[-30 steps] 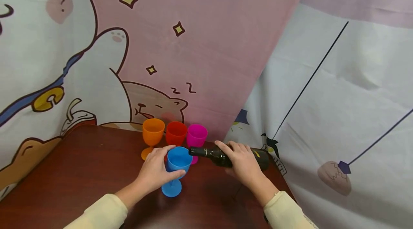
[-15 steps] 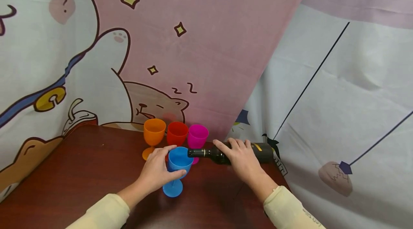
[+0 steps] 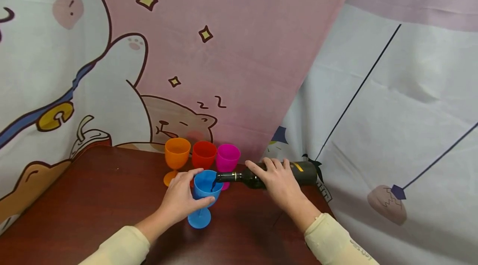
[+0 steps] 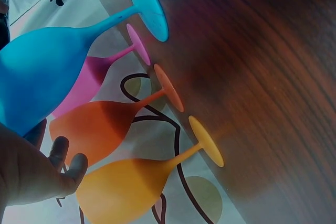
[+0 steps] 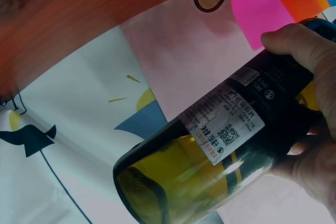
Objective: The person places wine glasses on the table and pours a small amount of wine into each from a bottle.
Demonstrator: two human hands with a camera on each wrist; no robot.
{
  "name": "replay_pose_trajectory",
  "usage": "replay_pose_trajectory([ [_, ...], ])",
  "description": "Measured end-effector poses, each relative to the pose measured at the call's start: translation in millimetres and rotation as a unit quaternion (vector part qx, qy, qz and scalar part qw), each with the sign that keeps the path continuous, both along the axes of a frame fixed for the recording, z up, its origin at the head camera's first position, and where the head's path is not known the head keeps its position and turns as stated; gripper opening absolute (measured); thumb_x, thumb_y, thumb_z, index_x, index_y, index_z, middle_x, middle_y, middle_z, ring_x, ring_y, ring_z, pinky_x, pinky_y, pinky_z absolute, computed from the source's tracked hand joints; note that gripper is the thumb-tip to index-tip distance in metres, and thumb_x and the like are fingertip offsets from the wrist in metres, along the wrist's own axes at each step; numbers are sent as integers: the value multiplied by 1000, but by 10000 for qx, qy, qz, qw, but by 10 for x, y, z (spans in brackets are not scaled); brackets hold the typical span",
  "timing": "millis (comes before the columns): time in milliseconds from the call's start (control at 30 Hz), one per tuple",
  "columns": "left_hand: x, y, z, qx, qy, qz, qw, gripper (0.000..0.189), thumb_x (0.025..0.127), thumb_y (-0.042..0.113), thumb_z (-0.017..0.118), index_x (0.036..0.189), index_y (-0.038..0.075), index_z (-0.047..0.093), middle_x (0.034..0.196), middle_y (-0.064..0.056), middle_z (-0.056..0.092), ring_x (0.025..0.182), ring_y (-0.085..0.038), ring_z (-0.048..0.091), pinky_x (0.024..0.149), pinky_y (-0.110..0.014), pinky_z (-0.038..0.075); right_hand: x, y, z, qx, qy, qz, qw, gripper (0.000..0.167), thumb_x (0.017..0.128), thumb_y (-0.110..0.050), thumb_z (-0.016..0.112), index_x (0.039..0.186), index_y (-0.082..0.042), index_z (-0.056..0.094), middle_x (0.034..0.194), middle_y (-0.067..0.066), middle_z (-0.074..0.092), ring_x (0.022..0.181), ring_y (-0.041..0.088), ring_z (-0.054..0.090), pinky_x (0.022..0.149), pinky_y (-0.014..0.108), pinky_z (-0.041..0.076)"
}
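My left hand (image 3: pixel 183 194) holds the bowl of a blue plastic goblet (image 3: pixel 203 193), thumb on the near side and index finger at the far rim. The goblet stands on the table with its foot (image 3: pixel 199 219) down. My right hand (image 3: pixel 278 184) grips a dark wine bottle (image 3: pixel 305 173) tipped almost level, its mouth at the goblet's right rim. A thin dark stream of liquid (image 3: pixel 214 184) falls from the mouth into the goblet. In the right wrist view the bottle (image 5: pixel 210 150) shows a white back label and liquid inside the glass.
Behind the blue goblet, an orange goblet (image 3: pixel 177 153), a red goblet (image 3: pixel 204 155) and a magenta goblet (image 3: pixel 228 158) stand in a row on the brown wooden table (image 3: pixel 93 202). A printed cloth (image 3: pixel 254 69) hangs along the table's back and right side.
The bottle's base has risen, tipping its neck towards level, and its mouth has shifted slightly left. Dark liquid now runs into the blue goblet. The left hand keeps its hold.
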State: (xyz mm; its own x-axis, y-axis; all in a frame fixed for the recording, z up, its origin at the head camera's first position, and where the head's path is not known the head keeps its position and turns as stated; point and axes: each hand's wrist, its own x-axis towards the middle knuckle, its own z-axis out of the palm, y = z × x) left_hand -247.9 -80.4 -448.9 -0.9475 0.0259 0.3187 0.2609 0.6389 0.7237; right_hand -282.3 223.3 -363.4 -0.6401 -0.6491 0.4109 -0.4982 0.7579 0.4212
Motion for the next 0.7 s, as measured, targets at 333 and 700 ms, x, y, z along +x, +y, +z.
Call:
replay_pose_trajectory([
  [333,6,1,-8,-19,10,38,10000,91,74,57,94,150,20,59,136,-9,68,124,-27,57,89,-50,57,-3,23,32,112,253,32,9996,87,79,-8,92,151,-37,54,126,15,67,115,40,68,100,70,53],
  [700,2,7,-24,-65,30,52,10000,92,74,57,94,150,21,59,134,-8,69,121,-25,56,87,-46,55,31,38,87,98,289,11,9995,88,77,-12,94,150,-38,55,127,15,67,117,40,68,101,71,52],
])
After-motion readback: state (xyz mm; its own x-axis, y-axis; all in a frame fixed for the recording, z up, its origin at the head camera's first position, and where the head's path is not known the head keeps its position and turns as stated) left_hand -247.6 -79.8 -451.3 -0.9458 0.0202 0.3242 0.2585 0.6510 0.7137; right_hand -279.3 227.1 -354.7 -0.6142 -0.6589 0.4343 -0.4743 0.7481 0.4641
